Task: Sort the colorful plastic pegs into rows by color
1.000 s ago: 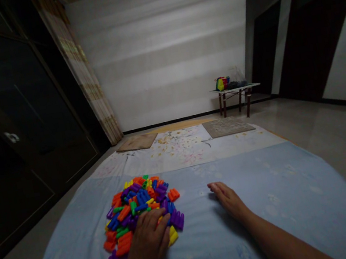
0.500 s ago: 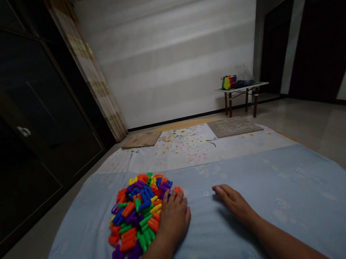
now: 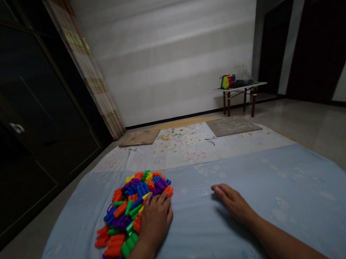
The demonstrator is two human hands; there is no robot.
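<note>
A heap of plastic toy pieces (image 3: 122,223) in orange, green, blue, purple and yellow lies on the left of the light blue tablecloth (image 3: 205,235). Against its right side rests my left hand (image 3: 157,217), palm down with the fingers stretched forward and slightly apart. It touches the pieces without gripping one; what is under the palm is hidden. My right hand (image 3: 234,203) is held on edge just over the cloth, apart from the heap. Its thumb and fingers point forward and nothing shows in it.
At the table's far edge lie a brown board (image 3: 140,138) on the left and a grey patterned board (image 3: 233,125) on the right. Beyond, a small table (image 3: 239,88) by the wall carries a colourful bag (image 3: 227,81). A dark cabinet (image 3: 36,95) stands to the left.
My left hand has slid to the left, and the near part of the heap has shifted left with it. My right hand has stayed almost where it was.
</note>
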